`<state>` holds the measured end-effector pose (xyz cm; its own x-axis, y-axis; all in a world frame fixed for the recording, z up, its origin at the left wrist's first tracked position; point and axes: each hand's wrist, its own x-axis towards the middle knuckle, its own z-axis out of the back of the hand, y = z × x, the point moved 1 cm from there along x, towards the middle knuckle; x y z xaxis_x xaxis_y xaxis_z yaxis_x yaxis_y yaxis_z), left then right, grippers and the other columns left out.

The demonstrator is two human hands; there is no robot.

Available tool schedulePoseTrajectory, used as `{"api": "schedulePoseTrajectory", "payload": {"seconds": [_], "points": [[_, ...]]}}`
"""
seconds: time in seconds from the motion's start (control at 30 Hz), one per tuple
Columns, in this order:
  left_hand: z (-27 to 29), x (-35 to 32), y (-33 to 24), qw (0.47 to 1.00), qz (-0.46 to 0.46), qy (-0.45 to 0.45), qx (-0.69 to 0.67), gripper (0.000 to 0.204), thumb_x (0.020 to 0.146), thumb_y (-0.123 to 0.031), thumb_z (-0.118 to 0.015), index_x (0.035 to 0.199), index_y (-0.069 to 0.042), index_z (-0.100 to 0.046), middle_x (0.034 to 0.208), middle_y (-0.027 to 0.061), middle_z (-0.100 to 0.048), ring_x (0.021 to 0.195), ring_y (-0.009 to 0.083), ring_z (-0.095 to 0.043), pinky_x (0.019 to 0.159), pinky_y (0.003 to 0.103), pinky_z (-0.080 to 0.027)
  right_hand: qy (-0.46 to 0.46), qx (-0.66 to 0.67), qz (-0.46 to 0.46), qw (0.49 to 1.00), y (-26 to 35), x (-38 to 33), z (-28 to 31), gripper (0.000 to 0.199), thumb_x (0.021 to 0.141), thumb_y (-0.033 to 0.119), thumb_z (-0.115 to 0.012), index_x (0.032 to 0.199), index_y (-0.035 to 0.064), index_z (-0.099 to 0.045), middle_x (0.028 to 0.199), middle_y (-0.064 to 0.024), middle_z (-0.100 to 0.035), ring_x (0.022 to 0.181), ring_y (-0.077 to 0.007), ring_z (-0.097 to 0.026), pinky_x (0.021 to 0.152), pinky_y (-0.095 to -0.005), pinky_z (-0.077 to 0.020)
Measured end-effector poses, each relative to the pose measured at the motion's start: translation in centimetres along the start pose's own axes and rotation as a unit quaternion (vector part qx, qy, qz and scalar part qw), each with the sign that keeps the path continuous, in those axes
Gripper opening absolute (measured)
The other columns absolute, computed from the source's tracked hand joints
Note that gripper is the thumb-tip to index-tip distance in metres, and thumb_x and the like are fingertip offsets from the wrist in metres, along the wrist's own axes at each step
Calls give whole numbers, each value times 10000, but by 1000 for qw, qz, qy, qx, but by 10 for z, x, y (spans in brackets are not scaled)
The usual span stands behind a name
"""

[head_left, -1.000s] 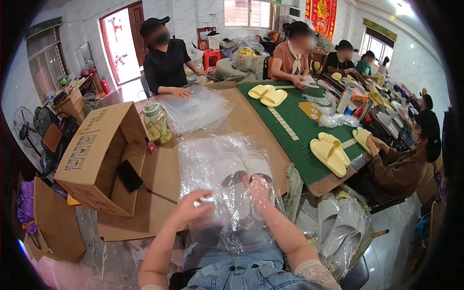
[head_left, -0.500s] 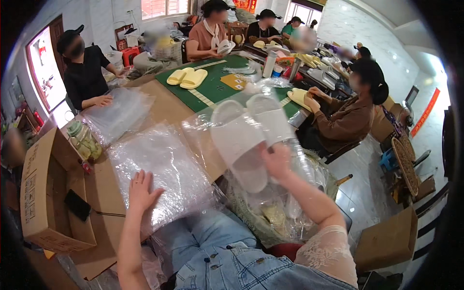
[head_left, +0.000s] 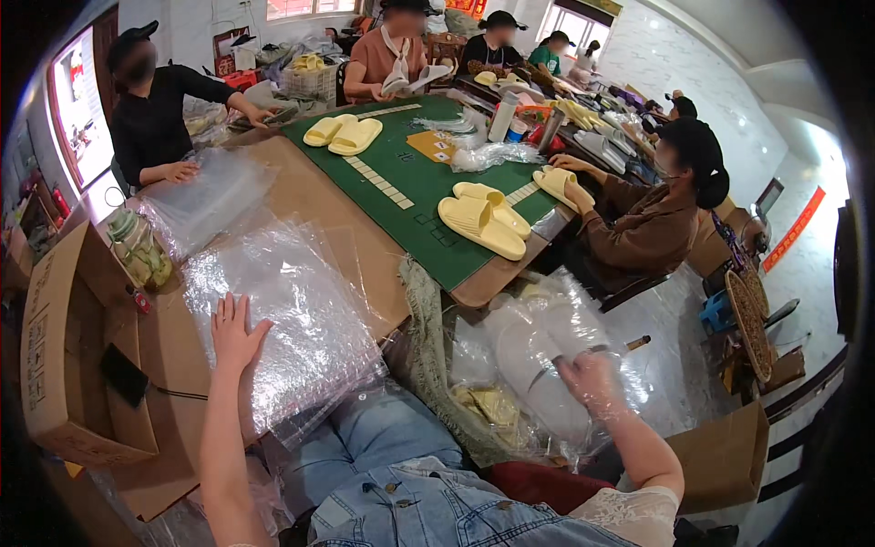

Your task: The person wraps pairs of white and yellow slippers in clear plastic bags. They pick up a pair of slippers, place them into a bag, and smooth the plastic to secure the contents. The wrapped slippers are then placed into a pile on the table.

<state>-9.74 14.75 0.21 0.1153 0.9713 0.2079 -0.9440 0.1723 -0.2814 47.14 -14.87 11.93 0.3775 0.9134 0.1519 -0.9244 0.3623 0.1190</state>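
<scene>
My left hand [head_left: 239,335] lies flat, fingers spread, on a stack of clear plastic bags [head_left: 296,301] at the table's near side. Low on the right, my right hand [head_left: 588,376] grips a pair of white slippers [head_left: 519,346] in a clear plastic bag. The slippers are over an open woven sack [head_left: 424,319] holding other bagged slippers. Clear plastic shines over my right wrist, and my fingertips are partly hidden, so I cannot tell whether the hand is inside the bag.
A cardboard box [head_left: 82,356] and a glass jar [head_left: 137,251] stand left. Two pairs of yellow slippers, one nearer [head_left: 483,223], one farther [head_left: 342,135], lie on the green mat [head_left: 401,173]. Co-workers sit around; one at right handles a yellow slipper [head_left: 558,185].
My right hand has lowered the bagged white slippers rightward, from over the table to the sack. The nearer yellow pair now shows. My left hand stays on the bags.
</scene>
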Motion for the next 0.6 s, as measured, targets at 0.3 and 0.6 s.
{"api": "schedulePoseTrajectory", "payload": {"seconds": [0.3, 0.6], "points": [[2, -2, 3, 1000, -9, -13, 2, 790, 878, -562, -635, 1477, -80, -454, 1576, 235, -322, 1477, 392, -261, 1207, 530, -159, 217, -69, 184, 956, 62, 103, -123, 371, 872, 390, -616, 940, 38, -715, 927, -218, -705, 840, -413, -683, 763, -519, -534], [0, 1, -12, 999, -22, -22, -5, 761, 880, -563, -633, 1457, -92, -482, 1565, 235, -343, 1465, 394, -283, 1201, 529, -178, 97, 7, 119, 988, 36, 164, -230, 418, 858, 342, -677, 1078, -13, -653, 1019, -252, -675, 960, -424, -664, 847, -513, -527]]}}
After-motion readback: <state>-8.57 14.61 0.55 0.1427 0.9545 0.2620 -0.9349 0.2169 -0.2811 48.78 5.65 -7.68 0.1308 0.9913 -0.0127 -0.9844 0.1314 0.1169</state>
